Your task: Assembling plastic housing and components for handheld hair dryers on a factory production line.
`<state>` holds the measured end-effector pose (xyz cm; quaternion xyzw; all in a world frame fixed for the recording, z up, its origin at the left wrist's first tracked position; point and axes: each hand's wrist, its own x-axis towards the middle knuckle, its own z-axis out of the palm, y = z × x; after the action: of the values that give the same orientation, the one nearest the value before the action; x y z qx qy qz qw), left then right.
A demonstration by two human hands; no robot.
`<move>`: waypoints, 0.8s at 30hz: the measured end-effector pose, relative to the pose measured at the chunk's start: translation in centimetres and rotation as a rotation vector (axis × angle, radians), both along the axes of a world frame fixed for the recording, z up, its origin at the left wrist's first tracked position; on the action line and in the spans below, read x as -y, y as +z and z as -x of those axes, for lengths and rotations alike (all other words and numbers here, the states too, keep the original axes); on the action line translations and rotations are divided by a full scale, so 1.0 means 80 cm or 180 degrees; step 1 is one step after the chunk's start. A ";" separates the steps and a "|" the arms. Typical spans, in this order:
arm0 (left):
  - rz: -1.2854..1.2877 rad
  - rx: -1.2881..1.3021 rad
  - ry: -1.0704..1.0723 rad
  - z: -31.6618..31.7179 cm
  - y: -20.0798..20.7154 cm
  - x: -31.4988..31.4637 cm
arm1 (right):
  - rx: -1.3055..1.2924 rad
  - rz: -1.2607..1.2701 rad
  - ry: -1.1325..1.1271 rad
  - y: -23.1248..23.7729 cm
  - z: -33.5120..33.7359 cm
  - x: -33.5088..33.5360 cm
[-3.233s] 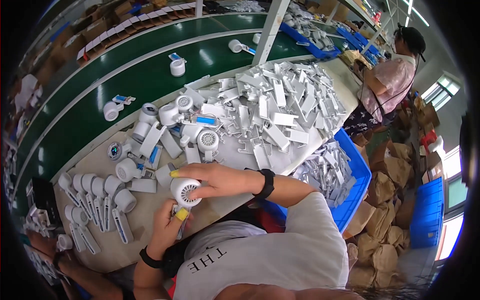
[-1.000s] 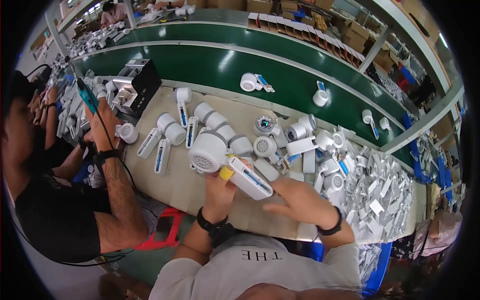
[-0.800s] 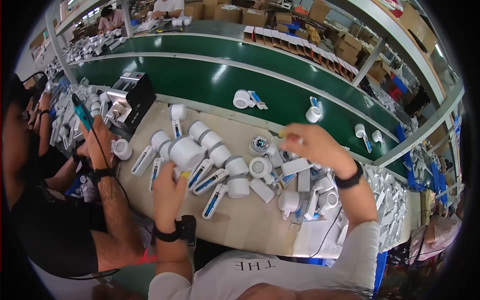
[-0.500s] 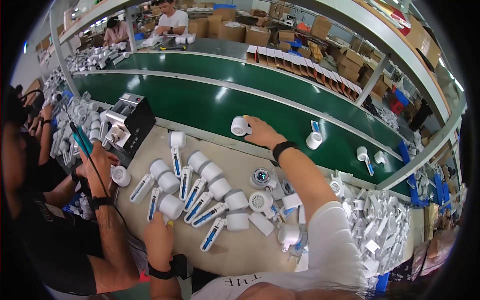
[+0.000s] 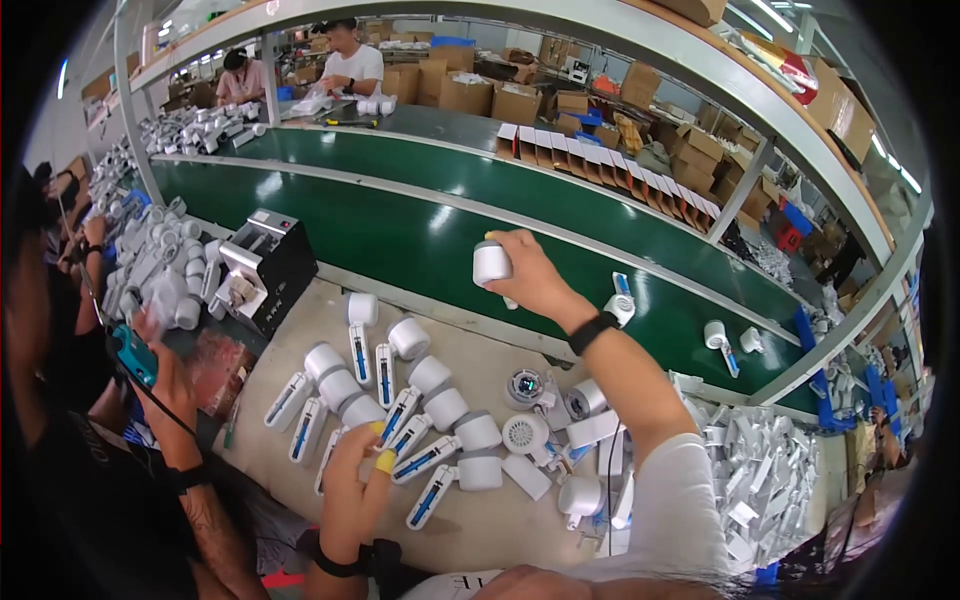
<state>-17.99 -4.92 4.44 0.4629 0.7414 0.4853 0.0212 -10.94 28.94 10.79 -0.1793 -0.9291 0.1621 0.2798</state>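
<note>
Gripping a white handheld device (image 5: 492,263) by its round head in right hand (image 5: 535,275), fingers closed, above the green conveyor belt (image 5: 420,225); probably light, rigid, smooth plastic; left hand (image 5: 352,485) curled loosely, resting empty among the laid-out devices (image 5: 420,430).
</note>
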 end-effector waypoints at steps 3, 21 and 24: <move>-0.0562 0.2400 -0.1281 -0.024 0.009 -0.007 | -0.0117 -0.0342 0.0854 0.048 -0.056 0.086; 0.0386 0.4418 -0.3123 -0.183 -0.021 -0.027 | 0.0008 -0.0995 0.0720 -0.061 -0.327 0.321; -0.0009 0.5053 -0.2717 -0.220 -0.040 -0.020 | -0.0092 -0.0792 0.0412 -0.072 -0.335 0.329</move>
<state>-0.37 -3.36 1.26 0.2275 0.2730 0.6139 0.7049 15.82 2.64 5.01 -0.0806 -0.9476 0.0659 0.3021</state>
